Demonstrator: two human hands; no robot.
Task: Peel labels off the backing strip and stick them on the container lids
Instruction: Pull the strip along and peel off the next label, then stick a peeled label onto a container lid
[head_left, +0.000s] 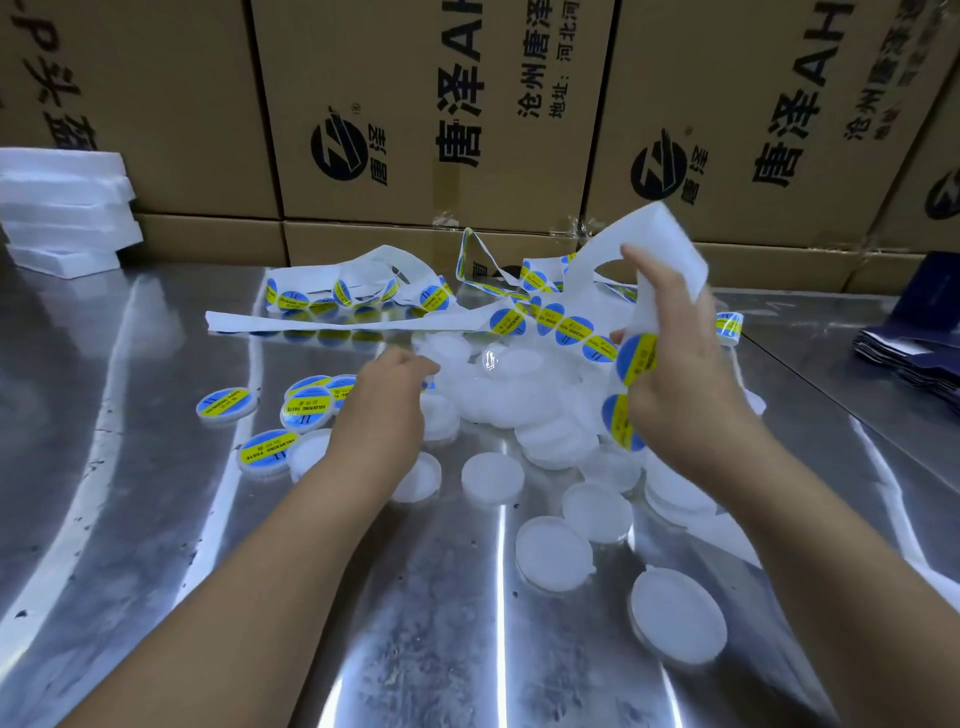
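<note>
Labels (638, 358) ride on a white backing strip (654, 234) that the right hand (680, 374) grips and lifts above the middle of the bench (415, 623). The fingers are curled round the paper, and the strip seems bent over them, probably so a blue-and-yellow disc's edge springs free for picking. The left hand (384, 387) reaches into the heap of blank lids (509, 410) at the bench centre with its fingers bent toward one. Whether it has actually pinched a lid cannot be told, since the knuckles hide the tips. Labelled lids (306, 408) lie together toward the left edge, apart from the heap, apparently to keep done work separate. Loose blank lids trail toward the near edge. The used run of the strip (337, 319) sprawls in loops across the back of the bench, and its slack hangs between the right hand and the heap, where it could snag or catch sticky faces. Cardboard boxes (431, 119) wall the back edge, white foam slabs (62, 208) are stacked at the back left corner, and dark blue pouches (909, 338) lie at the right edge, all well clear of the hands.
</note>
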